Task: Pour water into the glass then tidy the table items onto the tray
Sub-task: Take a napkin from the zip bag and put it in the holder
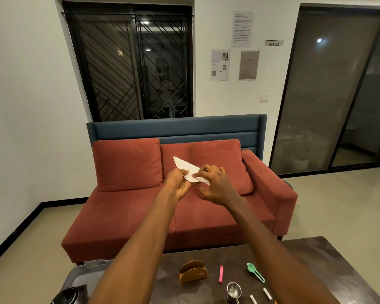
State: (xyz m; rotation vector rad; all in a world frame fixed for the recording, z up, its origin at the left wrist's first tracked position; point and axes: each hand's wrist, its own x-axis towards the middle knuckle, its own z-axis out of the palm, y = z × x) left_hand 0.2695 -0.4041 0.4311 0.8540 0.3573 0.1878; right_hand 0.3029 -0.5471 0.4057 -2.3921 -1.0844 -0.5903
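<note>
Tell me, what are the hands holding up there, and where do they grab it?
A folded white paper napkin. The left hand pinches its lower edge, and the right hand pinches the near corner with its fingers.

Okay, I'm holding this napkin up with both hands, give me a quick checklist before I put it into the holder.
1. Napkin held: ok, left hand and right hand both pinch it.
2. Napkin folded flat: cannot tell, only a pointed white shape shows.
3. Wooden holder upright with its slot free: ok.
4. Pink stick stands apart from the holder: ok.
5. Tray within reach at the table's left: ok.
6. Glass filled: cannot tell, only a metal cup shows.
</note>
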